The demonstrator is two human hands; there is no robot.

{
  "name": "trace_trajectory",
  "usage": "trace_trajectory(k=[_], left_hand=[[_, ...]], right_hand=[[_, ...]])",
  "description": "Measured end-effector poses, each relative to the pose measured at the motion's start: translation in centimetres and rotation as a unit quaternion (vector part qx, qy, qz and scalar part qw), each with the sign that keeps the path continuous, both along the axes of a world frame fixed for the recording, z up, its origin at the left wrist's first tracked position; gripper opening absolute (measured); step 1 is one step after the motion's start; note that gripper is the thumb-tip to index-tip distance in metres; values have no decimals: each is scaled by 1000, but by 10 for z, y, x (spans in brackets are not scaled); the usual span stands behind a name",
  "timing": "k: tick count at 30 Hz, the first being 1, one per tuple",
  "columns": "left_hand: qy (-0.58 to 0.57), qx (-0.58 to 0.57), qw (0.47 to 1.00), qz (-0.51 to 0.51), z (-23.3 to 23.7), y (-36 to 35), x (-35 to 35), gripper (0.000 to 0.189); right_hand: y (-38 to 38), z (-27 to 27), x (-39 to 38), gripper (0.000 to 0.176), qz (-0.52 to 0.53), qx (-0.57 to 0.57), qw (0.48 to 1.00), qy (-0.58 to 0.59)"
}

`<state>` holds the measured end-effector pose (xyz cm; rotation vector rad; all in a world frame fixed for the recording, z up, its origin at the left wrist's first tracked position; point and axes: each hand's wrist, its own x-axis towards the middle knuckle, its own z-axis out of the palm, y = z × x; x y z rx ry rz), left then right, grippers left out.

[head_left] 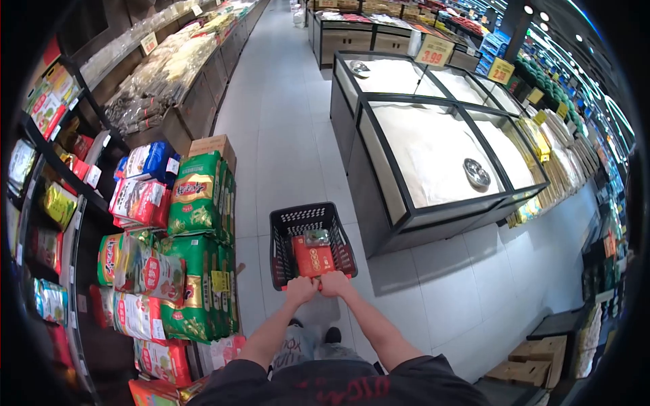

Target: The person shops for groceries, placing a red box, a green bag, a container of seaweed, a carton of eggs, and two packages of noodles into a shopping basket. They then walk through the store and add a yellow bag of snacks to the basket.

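Both of my hands are closed round the red handle of a black basket cart (276, 252), side by side at its near edge. My left hand (302, 289) grips the handle a little left of the middle, and my right hand (333, 284) grips it just to the right. Inside the black mesh basket lies a red package (313, 256) with light lettering. On top of its far end rests a small clear plastic pack (316, 237), whose contents I cannot make out.
Stacked green bags (194, 203) and red-white packs (139, 317) border the left side. A black-framed bin (426, 152) of white grain stands at the right, with a metal scoop (477, 174). Between them a tiled aisle (277, 128) runs forward. Cardboard boxes (521, 372) sit lower right.
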<state>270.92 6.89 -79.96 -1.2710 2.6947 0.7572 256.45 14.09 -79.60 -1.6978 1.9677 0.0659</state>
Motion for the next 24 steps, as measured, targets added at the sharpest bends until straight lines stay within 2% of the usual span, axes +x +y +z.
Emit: trace_trajectory(k=[5,7,9,12,15,18,22,24], left_hand=[[18,3,1000,8,6,-117,-65,52],[38,23,999,8,-3,-167,-84,51],[60,12,998,4,-11,-215,-103,50],[68,39,997,14,-23,-289,-134,50],[84,5,996,29,-41,-362,-169,50],[86,34,996,16,-25,-435,-194,50],[68,37,997,25,-24,-535,-241,49],[69,19,997,35,-23,-584,-265,48]], right_hand=[[-124,-3,-67,29,12,19,999,34],[-175,-14,-91,31,16,5,1000,22],[-226,-1,-107,34,0,12,999,39],[-303,-11,-137,31,11,46,998,50],[-378,-10,-170,30,9,17,999,45],[-452,-7,-197,30,10,36,998,57],[-552,-17,-247,27,32,-13,997,62],[-604,-17,-273,29,47,1,998,50]])
